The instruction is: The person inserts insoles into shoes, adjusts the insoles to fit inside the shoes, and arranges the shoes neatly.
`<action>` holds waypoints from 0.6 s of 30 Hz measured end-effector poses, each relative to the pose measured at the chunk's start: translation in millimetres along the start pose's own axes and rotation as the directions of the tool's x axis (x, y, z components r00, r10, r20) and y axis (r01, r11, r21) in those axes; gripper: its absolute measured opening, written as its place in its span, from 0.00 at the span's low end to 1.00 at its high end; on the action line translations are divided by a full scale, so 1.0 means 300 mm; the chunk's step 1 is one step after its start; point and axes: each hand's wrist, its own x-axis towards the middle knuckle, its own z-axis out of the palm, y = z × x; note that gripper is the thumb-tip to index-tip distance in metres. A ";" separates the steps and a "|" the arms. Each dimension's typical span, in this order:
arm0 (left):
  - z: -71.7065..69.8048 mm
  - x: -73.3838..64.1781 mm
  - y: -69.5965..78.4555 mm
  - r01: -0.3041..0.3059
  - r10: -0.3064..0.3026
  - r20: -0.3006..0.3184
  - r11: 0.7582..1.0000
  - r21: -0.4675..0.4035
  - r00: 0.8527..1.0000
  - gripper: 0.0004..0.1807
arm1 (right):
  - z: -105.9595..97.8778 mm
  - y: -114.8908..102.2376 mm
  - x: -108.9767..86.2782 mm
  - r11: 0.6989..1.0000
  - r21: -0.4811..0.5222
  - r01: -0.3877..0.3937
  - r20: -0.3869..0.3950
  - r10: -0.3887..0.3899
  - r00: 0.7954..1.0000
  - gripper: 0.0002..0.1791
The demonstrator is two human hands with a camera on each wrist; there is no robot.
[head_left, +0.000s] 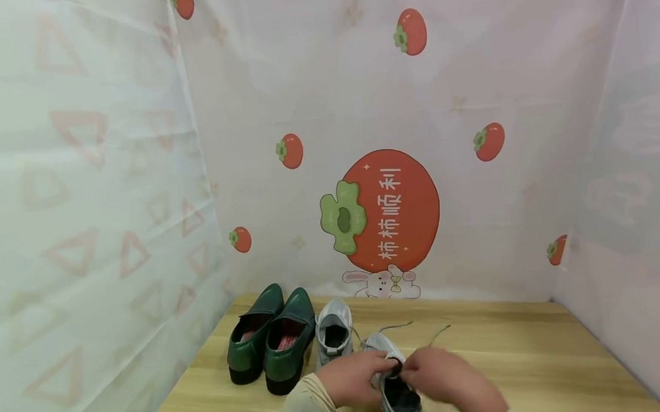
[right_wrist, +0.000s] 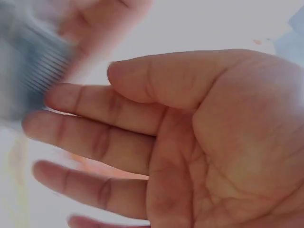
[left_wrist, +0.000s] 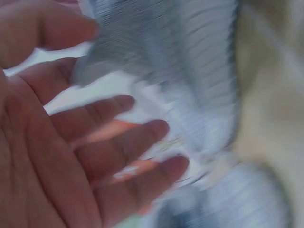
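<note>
A grey sneaker with a dark lining lies toe away from me at the front of the table, its loose laces spread behind it. My left hand is at its left side. In the left wrist view that thumb and forefinger pinch an edge of the sneaker, while the other fingers are spread. At the opening's right side is my right hand. Its fingers are fairly straight in the right wrist view, with their tips at the blurred sneaker; whether they touch is unclear.
Left of the hands stands a second grey sneaker, beside a pair of dark green loafers. The wooden table is bounded by a printed cloth backdrop behind and cloth walls on both sides.
</note>
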 end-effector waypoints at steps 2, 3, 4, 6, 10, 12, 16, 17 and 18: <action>-0.023 -0.018 0.048 0.049 -0.041 -0.067 0.991 0.126 0.997 0.25 | -0.071 0.011 -0.052 0.998 0.021 0.053 -0.027 -0.052 0.998 0.12; -0.033 -0.027 0.072 0.060 -0.045 -0.094 0.984 0.165 0.995 0.21 | -0.098 0.015 -0.076 0.997 0.048 0.061 -0.016 -0.061 0.998 0.12; -0.040 -0.034 0.092 0.055 -0.034 -0.112 0.980 0.191 0.993 0.17 | -0.115 0.017 -0.098 0.995 0.069 0.073 0.004 -0.074 0.997 0.12; -0.049 -0.044 0.121 -0.005 0.023 -0.092 0.982 0.188 0.996 0.13 | -0.130 0.012 -0.130 0.989 0.130 0.072 0.068 -0.081 0.994 0.11; -0.039 -0.042 0.139 -0.133 0.130 0.080 0.990 0.042 0.988 0.12 | -0.095 -0.029 -0.149 0.981 0.193 0.007 0.166 -0.040 0.985 0.10; -0.025 -0.032 0.130 -0.140 0.142 0.156 0.990 -0.020 0.978 0.14 | -0.060 -0.054 -0.139 0.984 0.179 -0.028 0.171 -0.003 0.985 0.10; 0.002 -0.011 0.102 -0.105 0.117 0.187 0.992 -0.075 0.975 0.13 | -0.004 -0.083 -0.113 0.990 0.088 -0.114 0.137 0.101 0.985 0.12; 0.006 -0.007 0.095 -0.094 0.110 0.177 0.991 -0.093 0.978 0.13 | 0.003 -0.086 -0.107 0.990 0.062 -0.127 0.124 0.119 0.985 0.12; 0.009 -0.004 0.088 -0.089 0.108 0.165 0.989 -0.121 0.980 0.14 | 0.007 -0.089 -0.102 0.989 0.042 -0.143 0.115 0.137 0.984 0.12</action>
